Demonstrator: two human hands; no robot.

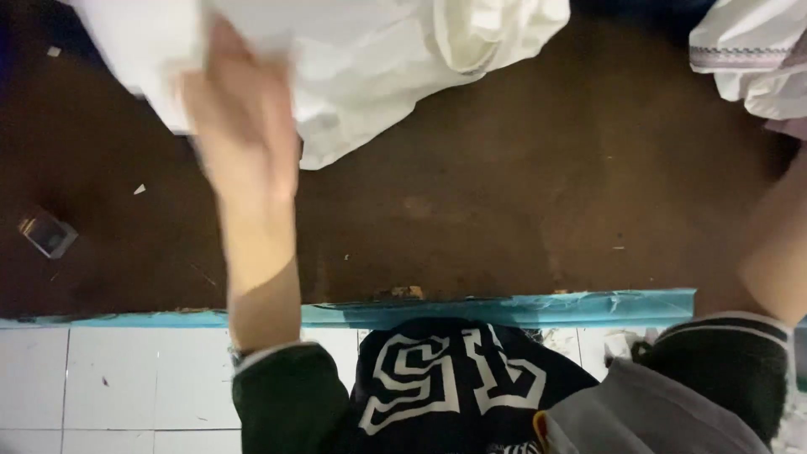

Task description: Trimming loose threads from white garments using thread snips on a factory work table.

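Left hand (244,126) reached out flat, fingers apart, touching big crumpled white cloth (378,59) lying just ahead on brown table (504,210); right hand's grip hidden, cannot tell

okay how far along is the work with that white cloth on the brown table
Early, by the look of it. Done: nothing lies folded or flat. In hand: the left hand reaches onto the crumpled white cloth on the brown table. Left: a second white cloth lies bunched, untouched.
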